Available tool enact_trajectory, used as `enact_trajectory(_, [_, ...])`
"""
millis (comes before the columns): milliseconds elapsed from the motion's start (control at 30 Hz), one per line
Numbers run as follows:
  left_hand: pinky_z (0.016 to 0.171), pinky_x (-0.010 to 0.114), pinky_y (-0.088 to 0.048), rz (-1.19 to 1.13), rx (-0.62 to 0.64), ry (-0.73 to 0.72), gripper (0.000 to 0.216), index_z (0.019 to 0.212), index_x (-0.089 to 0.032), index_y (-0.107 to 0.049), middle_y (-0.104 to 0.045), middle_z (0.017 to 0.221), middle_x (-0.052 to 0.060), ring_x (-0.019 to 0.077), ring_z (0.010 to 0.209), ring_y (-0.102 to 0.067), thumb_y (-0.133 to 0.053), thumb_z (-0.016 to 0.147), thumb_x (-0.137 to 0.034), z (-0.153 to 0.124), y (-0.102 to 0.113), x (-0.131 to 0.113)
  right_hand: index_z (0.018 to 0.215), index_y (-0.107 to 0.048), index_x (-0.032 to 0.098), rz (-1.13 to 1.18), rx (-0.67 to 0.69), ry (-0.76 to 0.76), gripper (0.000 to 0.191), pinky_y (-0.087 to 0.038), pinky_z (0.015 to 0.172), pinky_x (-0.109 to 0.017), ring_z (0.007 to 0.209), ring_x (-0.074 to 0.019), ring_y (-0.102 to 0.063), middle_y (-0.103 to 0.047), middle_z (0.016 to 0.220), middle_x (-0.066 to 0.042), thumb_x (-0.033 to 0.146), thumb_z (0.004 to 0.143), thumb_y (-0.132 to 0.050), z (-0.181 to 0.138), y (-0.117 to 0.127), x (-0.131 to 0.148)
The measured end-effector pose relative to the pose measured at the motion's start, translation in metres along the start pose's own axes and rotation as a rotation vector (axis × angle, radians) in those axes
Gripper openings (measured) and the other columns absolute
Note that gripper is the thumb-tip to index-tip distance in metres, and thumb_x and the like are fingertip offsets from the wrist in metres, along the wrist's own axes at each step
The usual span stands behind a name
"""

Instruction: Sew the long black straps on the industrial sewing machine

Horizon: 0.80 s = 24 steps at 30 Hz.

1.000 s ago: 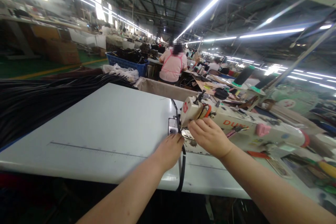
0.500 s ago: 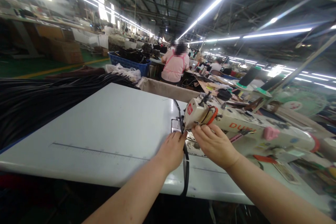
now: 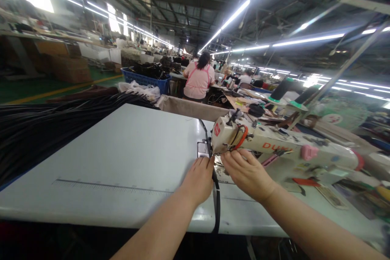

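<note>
A narrow black strap [image 3: 216, 199] runs under the head of a cream sewing machine [image 3: 274, 146] and hangs over the front edge of the white table [image 3: 122, 154]. My left hand [image 3: 198, 180] rests palm down on the table just left of the strap, its fingers close together and reaching to the needle area. My right hand [image 3: 246, 172] lies to the right of the strap beneath the machine head, fingers curled at the presser foot. What the fingertips pinch is hidden.
A thick heap of black straps [image 3: 36, 130] covers the table's left end. A person in a pink top [image 3: 198, 81] sits ahead with their back turned. A blue crate [image 3: 143, 75] stands behind. Thread cones [image 3: 284, 89] and clutter fill the right side.
Both hands have stayed at the needle area. The strap has fed a little further back under the machine. The view has shifted slightly.
</note>
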State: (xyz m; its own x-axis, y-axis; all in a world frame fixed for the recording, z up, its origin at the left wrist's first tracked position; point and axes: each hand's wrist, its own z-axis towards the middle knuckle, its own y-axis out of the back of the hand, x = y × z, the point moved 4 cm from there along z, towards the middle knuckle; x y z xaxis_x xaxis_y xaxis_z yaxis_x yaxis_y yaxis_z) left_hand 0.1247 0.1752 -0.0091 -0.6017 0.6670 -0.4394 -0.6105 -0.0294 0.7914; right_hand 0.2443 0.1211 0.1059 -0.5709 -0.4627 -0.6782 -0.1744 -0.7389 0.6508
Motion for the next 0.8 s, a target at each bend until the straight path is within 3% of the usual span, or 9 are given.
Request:
enact_trajectory(133, [0.113,0.046,-0.048,-0.053,-0.015,0.025,0.04,0.127,-0.019,-0.057,-0.065,0.123,0.011,0.0278,0.121,-0.059,-0.048,0.09,-0.007,-0.002,0.0,0.0,0.12,-0.073,0.013,0.066,-0.073,-0.021,0.041,-0.041,0.105,-0.043,0.101,-0.0243,-0.061,-0.077,0.109,-0.009,0.004,0.104,-0.036,-0.012,0.014,0.026])
enact_trajectory(267, [0.115,0.046,-0.046,-0.063,-0.012,0.028,0.038,0.119,-0.02,-0.058,-0.065,0.12,0.01,0.0269,0.119,-0.06,-0.05,0.086,-0.003,-0.004,0.003,-0.002,0.119,-0.072,0.014,0.196,-0.118,-0.13,0.041,-0.039,0.102,-0.043,0.096,-0.0234,-0.062,-0.077,0.1,-0.008,0.007,0.105,-0.034,-0.036,0.011,0.06])
enact_trajectory(400, [0.111,0.045,-0.049,-0.025,-0.007,0.024,0.041,0.114,-0.02,-0.061,-0.065,0.116,0.009,0.0262,0.115,-0.061,-0.045,0.084,0.002,-0.004,0.005,-0.003,0.111,-0.07,0.019,0.291,-0.154,-0.395,0.036,-0.038,0.099,-0.044,0.085,-0.0235,-0.06,-0.073,0.091,-0.005,0.006,0.1,-0.038,-0.062,-0.007,0.072])
enact_trajectory(567, [0.111,0.044,-0.05,-0.006,0.01,0.0,0.042,0.111,-0.021,-0.064,-0.065,0.118,0.008,0.0244,0.117,-0.061,-0.044,0.085,0.004,-0.007,0.003,-0.002,0.111,-0.065,0.021,0.351,-0.231,-0.772,0.034,-0.042,0.091,-0.044,0.087,-0.026,-0.06,-0.07,0.092,-0.006,0.002,0.088,-0.048,-0.095,-0.028,0.061])
enact_trajectory(800, [0.107,0.044,-0.055,0.075,-0.04,-0.029,0.041,0.109,-0.021,-0.066,-0.065,0.118,0.009,0.0243,0.113,-0.066,-0.046,0.085,0.003,-0.013,-0.003,0.006,0.102,-0.061,0.022,0.416,-0.254,-1.204,0.02,-0.046,0.078,-0.04,0.084,-0.0278,-0.064,-0.068,0.086,-0.006,0.008,0.091,-0.052,-0.131,-0.06,0.051])
